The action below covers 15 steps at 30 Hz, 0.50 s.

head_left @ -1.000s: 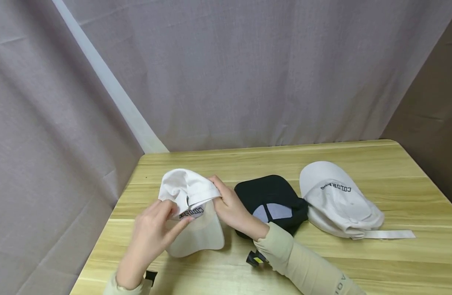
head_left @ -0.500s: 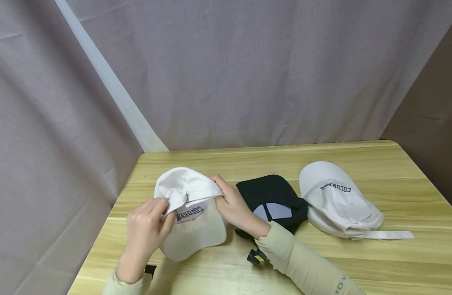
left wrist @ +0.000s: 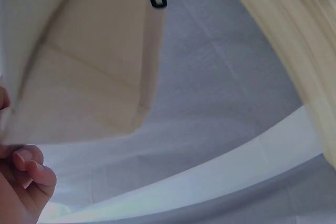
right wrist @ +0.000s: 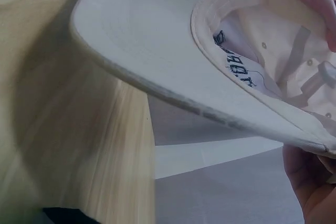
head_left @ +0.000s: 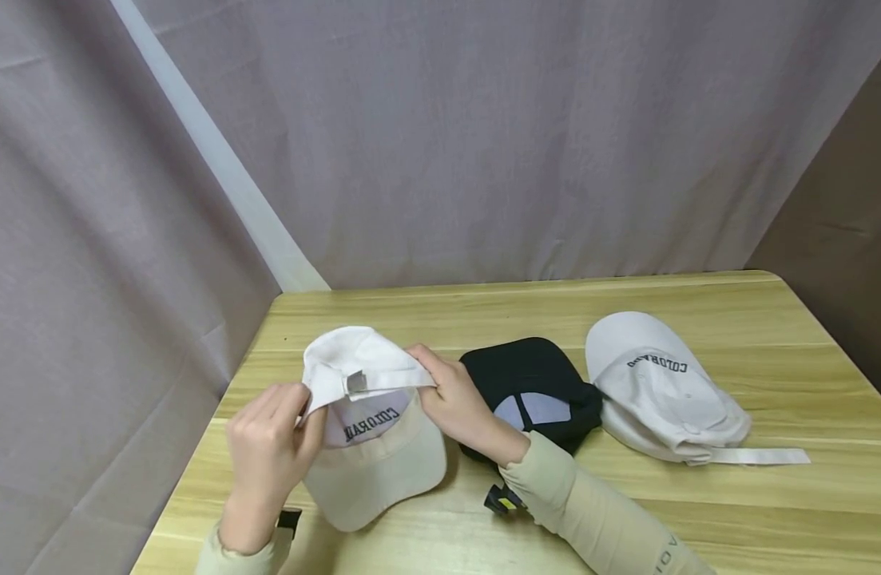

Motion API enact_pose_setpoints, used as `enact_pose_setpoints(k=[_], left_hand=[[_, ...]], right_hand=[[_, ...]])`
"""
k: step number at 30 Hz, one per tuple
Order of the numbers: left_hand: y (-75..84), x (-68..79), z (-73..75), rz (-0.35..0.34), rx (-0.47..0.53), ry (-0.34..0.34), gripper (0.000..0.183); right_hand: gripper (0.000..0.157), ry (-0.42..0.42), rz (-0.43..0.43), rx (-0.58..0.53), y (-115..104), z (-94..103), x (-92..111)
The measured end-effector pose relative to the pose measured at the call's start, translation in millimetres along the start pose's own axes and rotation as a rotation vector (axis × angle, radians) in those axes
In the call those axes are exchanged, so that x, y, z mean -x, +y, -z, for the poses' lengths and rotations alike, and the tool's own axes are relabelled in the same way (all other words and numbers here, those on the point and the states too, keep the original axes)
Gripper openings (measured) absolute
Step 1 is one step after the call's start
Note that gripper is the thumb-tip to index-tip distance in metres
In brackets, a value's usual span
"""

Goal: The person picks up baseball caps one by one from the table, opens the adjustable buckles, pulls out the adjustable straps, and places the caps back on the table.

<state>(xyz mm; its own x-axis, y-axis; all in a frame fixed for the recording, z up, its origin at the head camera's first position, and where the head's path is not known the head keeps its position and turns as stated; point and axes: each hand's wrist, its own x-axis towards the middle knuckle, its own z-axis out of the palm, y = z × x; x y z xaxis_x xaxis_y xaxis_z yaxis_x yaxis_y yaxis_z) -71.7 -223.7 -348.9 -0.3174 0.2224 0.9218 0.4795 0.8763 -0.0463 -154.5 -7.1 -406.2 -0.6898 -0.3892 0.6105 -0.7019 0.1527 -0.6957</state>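
Between both hands is a white baseball cap (head_left: 382, 479), its underside and brim facing the viewer and its lettering showing in reverse inside the crown. My left hand (head_left: 271, 435) pinches the cap's back edge on the left, beside a strap with a metal buckle (head_left: 355, 382). On the right, my right hand (head_left: 458, 403) grips the rim near the other end of the strap (head_left: 397, 379). The right wrist view shows the brim (right wrist: 152, 51) raised off the table and fingers at the rim. In the left wrist view the cap's side (left wrist: 89, 77) hides most of the left hand (left wrist: 23, 182).
A black cap (head_left: 526, 367) lies just right of my right hand, partly behind the forearm. Farther right lies another white cap (head_left: 663, 391) with COLORADO lettering, its loose strap (head_left: 759, 456) stretched across the wooden table (head_left: 807, 383). Grey curtains (head_left: 483, 144) hang behind the table.
My left hand has shifted left and tightened on the cap's edge. The cap has tilted, bringing its buckle, inner lettering and brim more into view. The right hand has barely moved.
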Motion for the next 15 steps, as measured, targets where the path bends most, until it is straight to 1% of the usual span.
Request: enact_pose_setpoints(k=[3,8,12,15], left_hand=[[0.7,-1.3,4.2,0.014,-0.01,0.024,0.026],[2.3,-1.2,9.5,0.04,-0.024,0.039,0.025],[5.1,-2.2,6.2,0.039,0.03,0.001,0.027],[7.9,-3.9,1.9,0.027,0.063,-0.01,0.029]], right_hand=[[0.044,0.0,0.018,0.007,-0.6,-0.2,0.5],[0.044,-0.007,0.035,-0.011,-3.1,-0.3,0.9],[0.04,0.031,0.032,-0.034,-3.9,0.7,-0.6],[0.035,0.057,0.04,-0.043,-5.4,1.9,-1.9]])
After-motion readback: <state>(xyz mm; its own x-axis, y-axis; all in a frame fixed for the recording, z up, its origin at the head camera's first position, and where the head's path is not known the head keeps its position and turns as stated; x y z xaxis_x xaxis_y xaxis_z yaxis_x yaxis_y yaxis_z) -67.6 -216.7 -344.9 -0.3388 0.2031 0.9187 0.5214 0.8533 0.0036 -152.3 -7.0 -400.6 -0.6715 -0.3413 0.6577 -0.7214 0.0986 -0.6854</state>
